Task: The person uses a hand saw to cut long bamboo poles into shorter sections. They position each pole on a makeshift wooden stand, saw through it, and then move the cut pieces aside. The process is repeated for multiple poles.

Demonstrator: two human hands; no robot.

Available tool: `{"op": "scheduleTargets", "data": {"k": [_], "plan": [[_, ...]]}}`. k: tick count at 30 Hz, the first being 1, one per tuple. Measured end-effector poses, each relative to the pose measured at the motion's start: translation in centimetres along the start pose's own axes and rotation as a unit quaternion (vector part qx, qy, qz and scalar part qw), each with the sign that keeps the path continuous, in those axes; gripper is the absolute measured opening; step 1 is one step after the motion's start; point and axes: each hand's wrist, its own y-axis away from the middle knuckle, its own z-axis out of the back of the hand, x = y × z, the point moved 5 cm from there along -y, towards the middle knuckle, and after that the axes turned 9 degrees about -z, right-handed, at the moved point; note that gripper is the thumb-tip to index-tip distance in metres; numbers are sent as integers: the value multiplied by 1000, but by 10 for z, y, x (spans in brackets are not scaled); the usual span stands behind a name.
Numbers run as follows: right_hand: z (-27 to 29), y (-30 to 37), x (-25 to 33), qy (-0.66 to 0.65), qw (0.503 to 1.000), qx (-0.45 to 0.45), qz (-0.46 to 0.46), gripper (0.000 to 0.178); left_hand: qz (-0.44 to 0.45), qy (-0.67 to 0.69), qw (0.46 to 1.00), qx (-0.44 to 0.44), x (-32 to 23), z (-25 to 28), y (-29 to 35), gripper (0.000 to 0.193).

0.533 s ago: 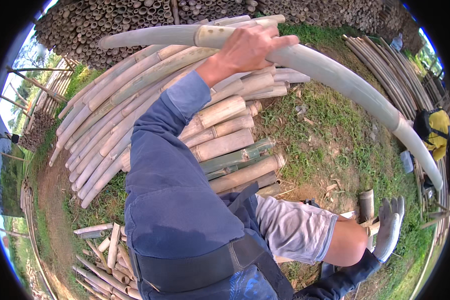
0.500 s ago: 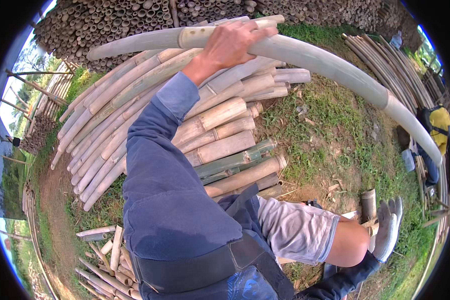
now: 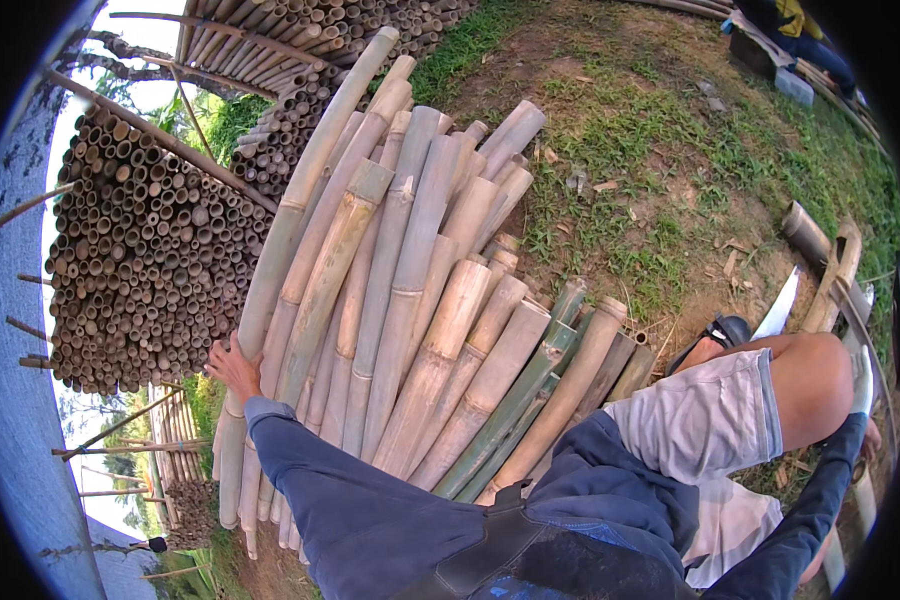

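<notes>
My bare left hand [image 3: 235, 368] is curled round a long pale bamboo pole [image 3: 292, 200] on the left edge of a pile of bamboo poles [image 3: 405, 290]. The pole lies lengthwise along the others, its far end reaching past theirs. My right hand [image 3: 860, 382] wears a white glove and is beside my bent right knee. Seen edge-on, its fingers look straight, with nothing visible in them. Short split bamboo pieces [image 3: 832, 275] lie beyond that knee. Close to my dark shoe [image 3: 722, 332] is a pale, pointed, blade-like piece [image 3: 778, 303].
A tall stack of bamboo [image 3: 150, 260] rises at the left, cut ends outward, with another stack [image 3: 360, 45] behind the pile. Grass and bare soil [image 3: 650, 180] spread to the right. A person in yellow [image 3: 790, 20] is at the far right, near a translucent container [image 3: 794, 88].
The pole, held up across the pile before, now lies along its left edge. My left hand has moved down and left with it, and my view has turned left. The gloved hand stays near my knee.
</notes>
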Motion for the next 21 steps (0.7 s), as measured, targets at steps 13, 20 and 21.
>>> {"op": "scheduleTargets", "data": {"k": [13,20,21], "plan": [[-36,107,-37,200,978,29,46,54,-107,383,909,-126,-183,54,-86,39],[46,189,-21,387,917,23,94,62,-440,585,641,-230,-519,384,-35,28],[28,210,-23,450,886,-33,108,63,-485,601,599,-213,-556,419,-14,28]]}}
